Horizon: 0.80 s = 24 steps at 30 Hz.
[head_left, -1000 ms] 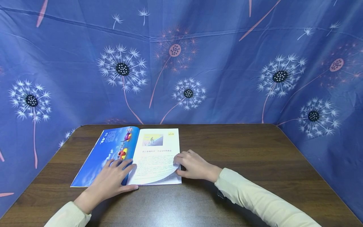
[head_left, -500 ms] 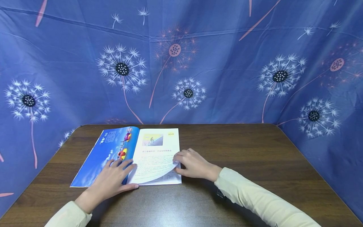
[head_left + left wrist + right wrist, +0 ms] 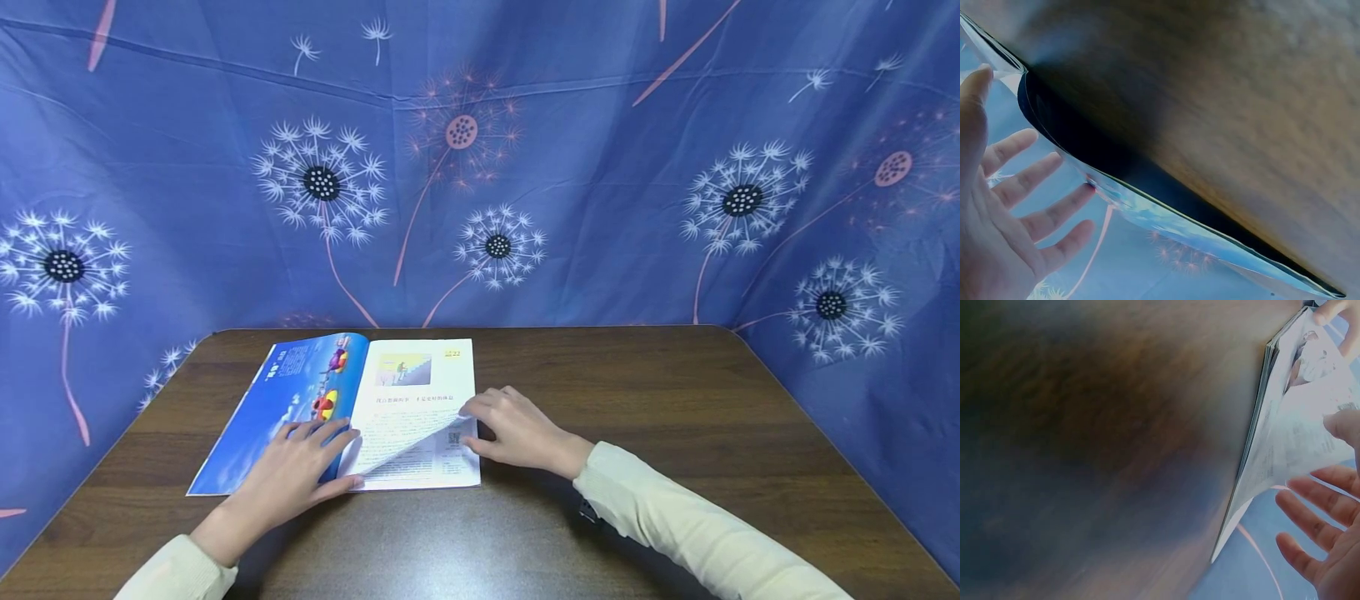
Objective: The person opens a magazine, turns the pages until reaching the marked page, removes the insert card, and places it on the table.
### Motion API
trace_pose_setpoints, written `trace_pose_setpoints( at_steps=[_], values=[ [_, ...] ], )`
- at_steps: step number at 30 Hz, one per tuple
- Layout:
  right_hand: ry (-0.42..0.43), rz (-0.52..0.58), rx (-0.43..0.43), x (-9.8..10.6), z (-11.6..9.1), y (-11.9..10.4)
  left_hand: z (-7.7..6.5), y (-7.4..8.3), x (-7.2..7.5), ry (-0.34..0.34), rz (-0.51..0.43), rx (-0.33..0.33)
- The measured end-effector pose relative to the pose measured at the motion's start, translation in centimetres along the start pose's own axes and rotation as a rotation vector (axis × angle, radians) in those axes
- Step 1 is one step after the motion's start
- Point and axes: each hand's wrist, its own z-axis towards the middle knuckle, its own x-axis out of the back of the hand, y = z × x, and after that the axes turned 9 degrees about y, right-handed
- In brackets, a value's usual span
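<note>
An open magazine (image 3: 262, 417) lies on the wooden table, its left side blue with colourful pictures and its right side white with text. My left hand (image 3: 281, 471) rests with spread, fairly straight fingers over the lower part near the fold. At the right edge, my right hand (image 3: 517, 429) holds the lifted page (image 3: 393, 429) by its outer edge, thumb on one side and fingers on the other. The page's lower corner curls up, baring printed text and a small square code beneath. In the right wrist view the raised page (image 3: 1297, 437) passes between thumb and fingers.
The brown wooden table (image 3: 637, 383) stretches to the right and in front of the magazine. Behind and beside it hangs a blue cloth (image 3: 585, 208) with a dandelion print. A dark band shows at the right sleeve (image 3: 660, 508).
The right page's lower corner has risen and folded further up and left, showing more of the sheet beneath. My right thumb and fingers have spread slightly; the left hand stays nearly still.
</note>
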Motion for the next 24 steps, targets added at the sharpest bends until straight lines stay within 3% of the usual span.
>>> trace_pose_setpoints(
  at_steps=[15, 24],
  values=[
    [0.082, -0.006, -0.032, 0.38, -0.34, 0.04, -0.16, -0.06, 0.31, 0.042, 0.023, 0.000],
    [-0.049, 0.012, -0.027, 0.18, -0.83, -0.48, -0.43, -0.14, 0.29, 0.100, 0.018, 0.003]
  ],
)
